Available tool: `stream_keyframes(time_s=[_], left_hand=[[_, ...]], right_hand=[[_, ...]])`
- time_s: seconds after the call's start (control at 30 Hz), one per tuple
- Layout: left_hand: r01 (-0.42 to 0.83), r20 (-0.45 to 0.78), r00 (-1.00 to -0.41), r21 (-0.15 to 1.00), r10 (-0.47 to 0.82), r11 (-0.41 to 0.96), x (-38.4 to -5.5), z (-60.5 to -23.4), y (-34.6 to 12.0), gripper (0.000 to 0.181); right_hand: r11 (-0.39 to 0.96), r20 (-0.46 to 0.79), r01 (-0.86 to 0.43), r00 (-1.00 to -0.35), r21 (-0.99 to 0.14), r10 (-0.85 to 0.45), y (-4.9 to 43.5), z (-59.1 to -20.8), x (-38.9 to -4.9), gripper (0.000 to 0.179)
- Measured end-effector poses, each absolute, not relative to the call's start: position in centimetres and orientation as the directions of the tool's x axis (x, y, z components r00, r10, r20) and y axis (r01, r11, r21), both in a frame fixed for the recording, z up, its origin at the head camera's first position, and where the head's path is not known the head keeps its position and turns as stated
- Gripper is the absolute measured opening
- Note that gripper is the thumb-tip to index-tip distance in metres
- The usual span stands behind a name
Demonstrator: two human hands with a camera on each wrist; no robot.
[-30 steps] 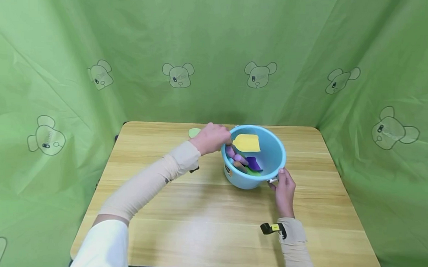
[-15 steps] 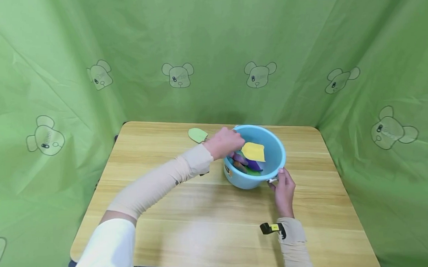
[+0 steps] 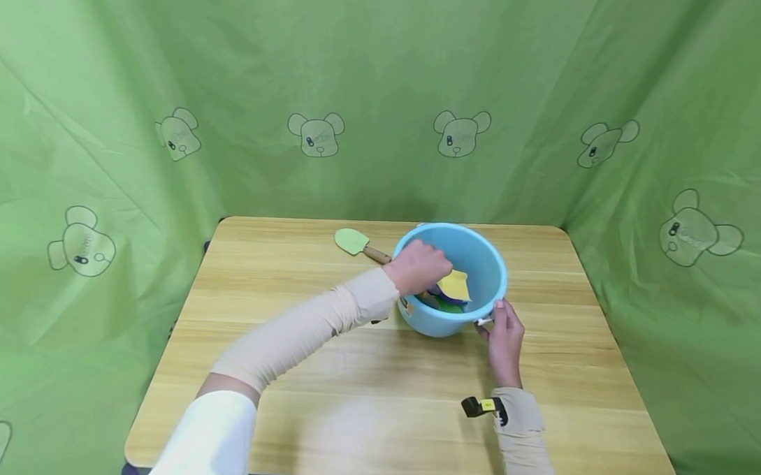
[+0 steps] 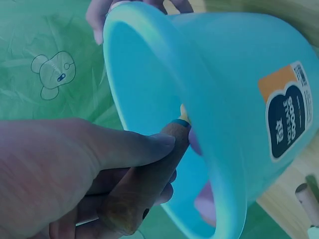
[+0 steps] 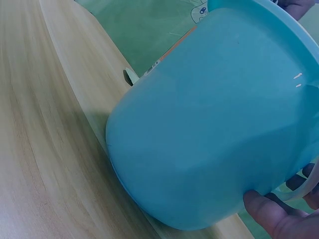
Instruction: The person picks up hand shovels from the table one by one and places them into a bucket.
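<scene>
My left hand (image 3: 419,267) reaches down into the light blue bucket (image 3: 434,326). It grips the wooden handle (image 4: 144,181) of a toy shovel whose yellow blade (image 3: 455,286) points down and right inside the bucket. The fingers wrap the handle, with the thumb along its top in the left wrist view. On the bucket's near right side, my right hand (image 3: 505,341) holds the rim by the white handle joint; its thumb presses the outer wall in the right wrist view. Purple handles (image 4: 205,204) and a green piece (image 3: 448,306) lie inside, partly hidden by the left hand.
A trowel with a pale green blade (image 3: 350,240) and wooden handle lies on the table left of the bucket. The wooden table (image 3: 336,407) stands against a green curtain (image 3: 374,56) behind and at both sides.
My left hand has moved right and down into the bucket with the yellow shovel, whose blade now sits lower. The green trowel has come into fuller view. My right hand stays at the rim.
</scene>
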State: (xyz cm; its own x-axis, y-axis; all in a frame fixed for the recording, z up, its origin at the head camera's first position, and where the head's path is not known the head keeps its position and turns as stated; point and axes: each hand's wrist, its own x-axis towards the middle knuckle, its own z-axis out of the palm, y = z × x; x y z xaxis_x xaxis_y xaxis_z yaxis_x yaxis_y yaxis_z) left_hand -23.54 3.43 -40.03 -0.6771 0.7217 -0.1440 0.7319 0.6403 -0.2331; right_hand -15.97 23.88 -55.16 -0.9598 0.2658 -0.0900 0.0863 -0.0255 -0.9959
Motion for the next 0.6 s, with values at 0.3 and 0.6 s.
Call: stream_keyframes(time_s=[0.3, 0.6], left_hand=[[0.716, -0.141, -0.691, -0.269, 0.709, 0.644, -23.1, -41.8, 4.7, 0.019], [0.713, -0.120, -0.692, -0.266, 0.712, 0.649, -22.9, -43.3, 5.3, 0.021]], right_hand=[[-0.025, -0.081, 0.077, -0.965, -0.997, 0.251, 23.9, -55.2, -15.9, 0.053], [-0.024, -0.079, 0.075, -0.963, -0.997, 0.258, 23.9, -55.3, -16.0, 0.051]])
